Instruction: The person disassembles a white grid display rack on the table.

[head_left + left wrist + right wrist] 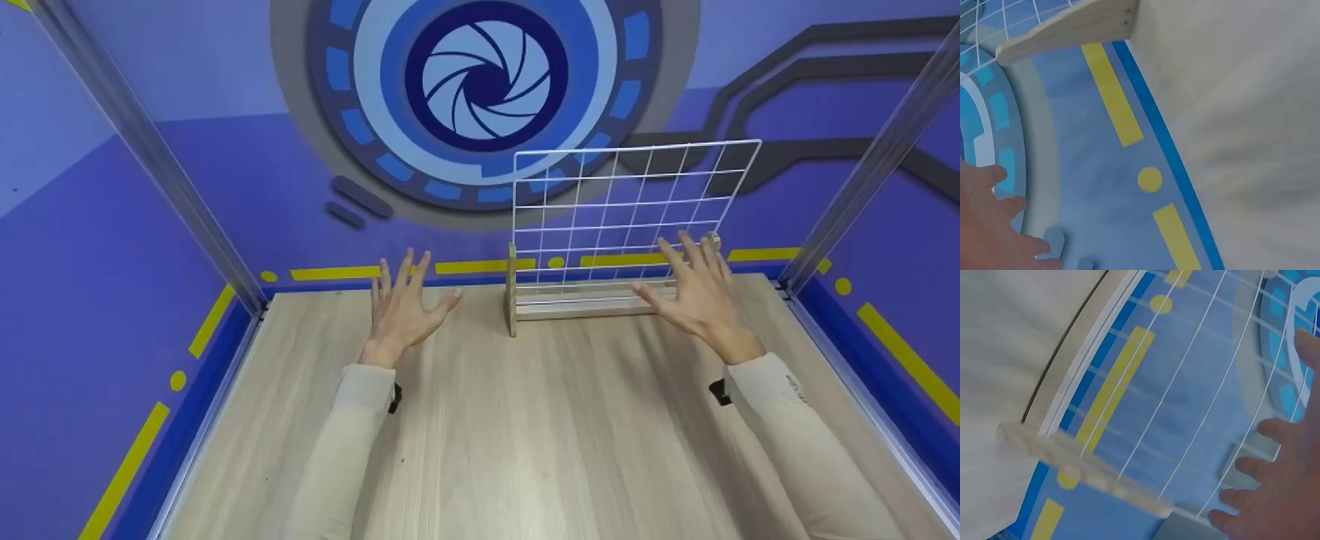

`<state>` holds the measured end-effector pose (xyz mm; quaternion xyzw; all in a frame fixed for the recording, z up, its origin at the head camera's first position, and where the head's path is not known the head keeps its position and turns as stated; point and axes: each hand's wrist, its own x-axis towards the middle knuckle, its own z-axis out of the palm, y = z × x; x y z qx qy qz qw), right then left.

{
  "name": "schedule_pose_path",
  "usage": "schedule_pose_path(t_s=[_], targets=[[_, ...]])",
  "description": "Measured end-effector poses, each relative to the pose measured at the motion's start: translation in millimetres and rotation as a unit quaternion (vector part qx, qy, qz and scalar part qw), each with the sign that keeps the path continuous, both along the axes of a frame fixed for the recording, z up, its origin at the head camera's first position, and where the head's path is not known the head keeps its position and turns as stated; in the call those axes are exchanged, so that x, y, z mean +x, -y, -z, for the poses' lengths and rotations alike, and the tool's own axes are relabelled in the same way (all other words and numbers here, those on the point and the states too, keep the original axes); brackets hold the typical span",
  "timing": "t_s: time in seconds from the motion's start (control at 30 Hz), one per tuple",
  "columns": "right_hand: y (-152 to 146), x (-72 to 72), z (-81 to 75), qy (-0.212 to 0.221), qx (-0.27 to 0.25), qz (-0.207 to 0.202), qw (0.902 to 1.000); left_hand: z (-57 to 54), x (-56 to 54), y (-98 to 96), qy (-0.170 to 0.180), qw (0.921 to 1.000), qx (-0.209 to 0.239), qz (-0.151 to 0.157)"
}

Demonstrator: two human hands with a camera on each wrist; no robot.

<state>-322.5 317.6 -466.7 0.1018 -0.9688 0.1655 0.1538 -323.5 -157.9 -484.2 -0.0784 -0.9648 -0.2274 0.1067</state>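
A white wire grid rack (622, 202) stands upright at the back of the table, held in a wooden base with a wooden side piece (512, 292) at each end. My right hand (697, 296) is spread in front of the rack's right part, fingers straight and holding nothing. To the left of the rack my left hand (405, 311) hovers over the table, its fingers fanned out and nothing in it. The right wrist view shows the grid's wires beyond my right fingers (1252, 467). In the left wrist view, my left fingers (1013, 208) are apart from the rack's side piece (1067, 28).
The light wooden table (480, 435) is bounded by blue panels with yellow marks. Metal posts (150, 165) rise at its back corners. A large round emblem (486, 82) covers the back wall behind the rack.
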Motion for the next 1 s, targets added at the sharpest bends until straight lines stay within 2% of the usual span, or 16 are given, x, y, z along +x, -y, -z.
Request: schedule_pose_path(t_s=[0.27,0.4,0.53,0.7,0.83,0.9,1.0], targets=[[-32,-0.9,-3.0,-0.032,-0.105,0.008,0.9939,-2.0,-3.0,-16.6,0.004,0.998,0.06,0.017],[-44,-5.7,-0.5,-0.041,-0.172,0.013,0.9842,-0.9,-7.8,-23.5,0.016,0.9959,0.086,0.023],[-55,-12.8,4.3,-0.048,-0.235,0.034,0.9702,2.6,-14.4,-32.5,0.035,0.9919,0.116,0.039],[-65,-21.3,13.2,-0.014,-0.276,0.087,0.957,4.1,-24.2,-45.6,0.044,0.9846,0.162,0.05],[-71,-27.7,20.8,0.029,-0.305,0.101,0.9467,5.2,-31.2,-57.3,0.052,0.9807,0.18,0.057],[-72,-30.3,23.3,0.055,-0.329,0.099,0.9374,6.7,-35.2,-63.8,0.056,0.9792,0.185,0.06],[-74,-35.6,25.1,0.084,-0.374,0.088,0.9192,8.9,-41.1,-74.8,0.066,0.9729,0.213,0.059]])
